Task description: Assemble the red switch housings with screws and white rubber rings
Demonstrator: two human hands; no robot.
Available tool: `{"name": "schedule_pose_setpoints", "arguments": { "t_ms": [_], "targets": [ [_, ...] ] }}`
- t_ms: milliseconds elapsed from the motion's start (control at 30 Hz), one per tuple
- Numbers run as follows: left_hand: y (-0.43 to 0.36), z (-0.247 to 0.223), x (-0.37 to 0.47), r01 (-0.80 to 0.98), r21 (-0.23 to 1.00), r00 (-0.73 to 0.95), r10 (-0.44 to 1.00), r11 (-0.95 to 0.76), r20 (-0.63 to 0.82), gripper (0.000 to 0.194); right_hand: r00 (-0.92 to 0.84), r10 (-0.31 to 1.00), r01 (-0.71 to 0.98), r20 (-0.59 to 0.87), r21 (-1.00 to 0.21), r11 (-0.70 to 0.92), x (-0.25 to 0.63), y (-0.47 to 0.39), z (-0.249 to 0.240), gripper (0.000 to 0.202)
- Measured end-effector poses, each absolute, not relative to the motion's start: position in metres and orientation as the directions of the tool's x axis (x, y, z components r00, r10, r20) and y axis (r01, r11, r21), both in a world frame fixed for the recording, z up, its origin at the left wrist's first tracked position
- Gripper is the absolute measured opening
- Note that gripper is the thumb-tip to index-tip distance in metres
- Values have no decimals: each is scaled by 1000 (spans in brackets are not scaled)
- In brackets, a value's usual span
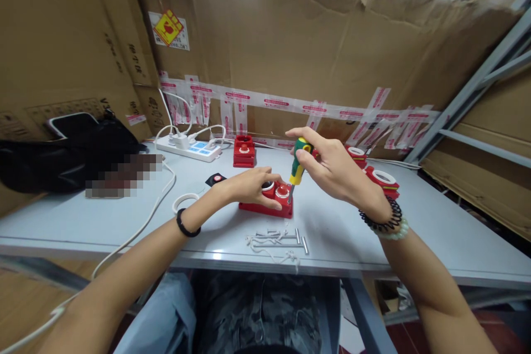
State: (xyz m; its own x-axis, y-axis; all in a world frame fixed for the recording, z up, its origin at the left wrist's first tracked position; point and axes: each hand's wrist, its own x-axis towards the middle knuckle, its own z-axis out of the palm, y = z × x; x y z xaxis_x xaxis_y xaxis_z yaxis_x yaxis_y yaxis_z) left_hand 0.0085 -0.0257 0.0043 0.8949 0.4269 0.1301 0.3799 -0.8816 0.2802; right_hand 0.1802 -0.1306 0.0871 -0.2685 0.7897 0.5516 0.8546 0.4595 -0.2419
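A green and yellow screwdriver point(300, 161) is gripped in my right hand point(332, 163), its shaft slanting down to the right end of a red housing point(265, 208). My left hand point(253, 189) holds that housing against the table, thumb along its front and fingers over the top. Two round openings with pale rings show on the housing's upper face, one partly behind my fingers. Whether the screwdriver tip sits in a screw is too small to tell. In front of the housing lie several metal screws and pins point(276, 240) among white string point(265, 254).
A smaller red housing point(244, 152) stands behind, and more red parts with white rings point(384, 177) lie at the right. A white ring point(185, 203) is near my left wrist. A power strip point(191, 146) trails cables at the back left, beside a black bag point(70, 155). Cardboard point(290, 50) walls the back.
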Motion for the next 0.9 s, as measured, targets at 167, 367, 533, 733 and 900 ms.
{"name": "schedule_pose_setpoints", "arguments": {
  "t_ms": [167,367,533,733,900],
  "targets": [
    [-25,3,9,384,267,893,429,-884,137,56,-158,757,926,634,-171,336,180,-129,85,32],
    [-25,4,8,386,268,894,430,-883,130,56,-236,804,903,546,-183,389,182,-130,88,38],
    [-25,3,9,374,253,894,419,-892,155,57,-178,779,930,601,-156,333,180,-130,88,35],
    [-22,0,9,369,258,895,416,-893,161,58,-236,779,900,581,-171,400,177,-134,87,36],
    [-21,-1,9,378,250,892,423,-891,158,57,-181,786,928,591,-161,335,176,-132,87,33]
  ]
}}
